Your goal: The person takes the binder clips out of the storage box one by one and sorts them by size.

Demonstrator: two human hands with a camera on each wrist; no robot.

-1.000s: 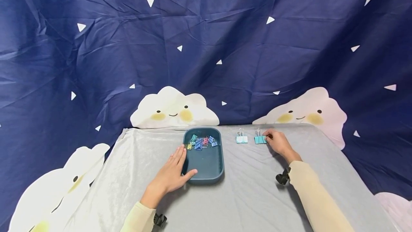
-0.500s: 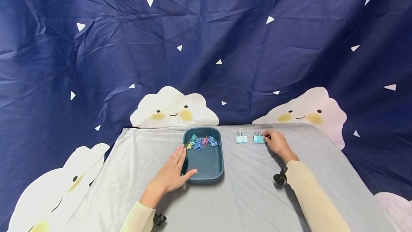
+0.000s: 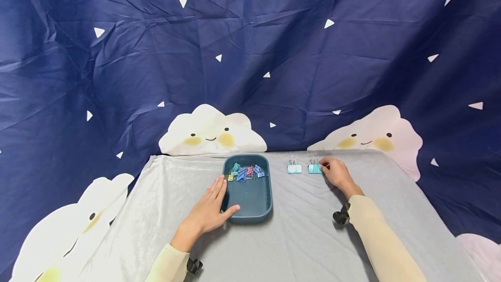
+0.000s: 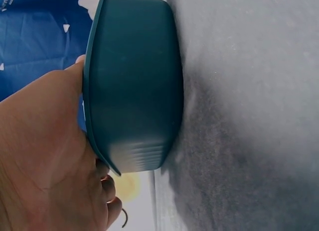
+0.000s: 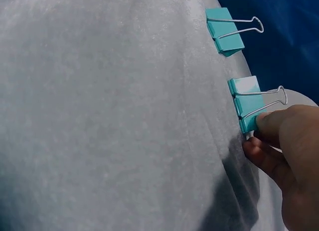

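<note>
My right hand (image 3: pixel 339 176) pinches the right end of a teal binder clip (image 5: pixel 247 99) between thumb and fingers. This clip stands on the cloth near the back edge, its wire handles pointing away. Just left of it sits a second teal binder clip (image 3: pixel 294 169), handles also pointing back. My left hand (image 3: pixel 207 208) rests with straight fingers along the left rim of a dark teal tray (image 3: pixel 250 220), its thumb over the front left corner. In the left wrist view the outer wall of the tray shows beside the palm. Several small coloured binder clips (image 3: pixel 242 174) lie at the tray's far end.
A grey cloth (image 3: pixel 301 238) covers the table. Behind its back edge hangs a dark blue curtain (image 3: pixel 250 77) printed with clouds and white triangles. Black wrist cameras sit under both cream sleeves (image 3: pixel 381 234).
Over the last second my right hand has shifted slightly left, and the clip in its pinch has moved a little toward the other large clip. My left hand and the tray stay put.
</note>
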